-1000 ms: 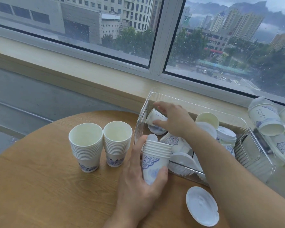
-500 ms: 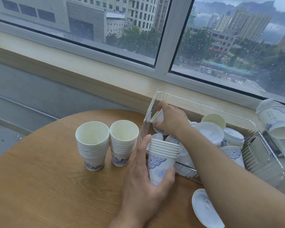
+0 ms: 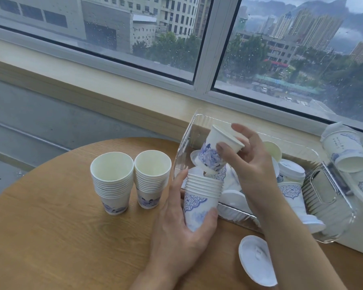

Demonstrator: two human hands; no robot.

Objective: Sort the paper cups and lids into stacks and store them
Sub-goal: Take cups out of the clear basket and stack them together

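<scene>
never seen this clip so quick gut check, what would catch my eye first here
The two hands in the middle: the right hand holds a single blue-patterned paper cup tilted, its base just at the mouth of the cup stack that the left hand grips. To the left, two taller cup stacks stand upright on the round wooden table, and a clear bin of loose cups and lids sits behind the hands.

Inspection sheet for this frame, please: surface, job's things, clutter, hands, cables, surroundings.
Surface: round wooden table.
Job's things: two cup stacks upright on table; third stack beside clear bin of mixed cups and lids; loose lid on table.
Clutter: more cups outside the bin at right.
Hands: left hand grips third stack; right hand holds single cup, tilted, its base at the stack's mouth.
Cables: nothing seen.
Surroundings: window sill, rain-spotted window, city outside.
</scene>
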